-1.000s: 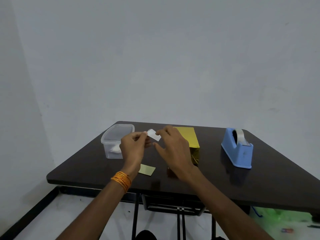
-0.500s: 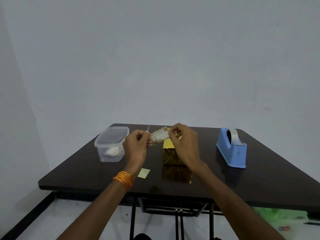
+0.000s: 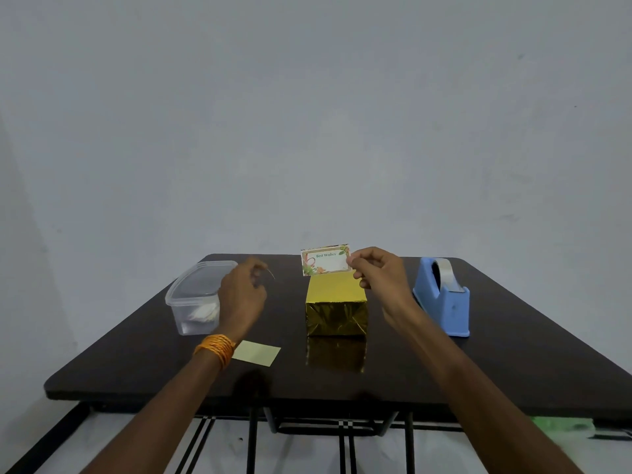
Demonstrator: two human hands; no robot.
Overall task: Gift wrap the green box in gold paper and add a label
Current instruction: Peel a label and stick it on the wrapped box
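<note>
Gold box [image 3: 337, 302] mid-table; right hand [image 3: 376, 271] pinches label [image 3: 325, 260] above its far edge

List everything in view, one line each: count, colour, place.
wrapped box: one, gold, table centre
label: one, white with floral border, above the box
tape dispenser: one, blue, right of box
container: one, clear, left of box, something white inside
paper slip: one, pale yellow, front left of box
thin strip: one, colour unclear, at left fingertips
table: one, dark brown
bangles: orange, left wrist
left hand: pinches the thin strip
right hand: pinches the label
</note>
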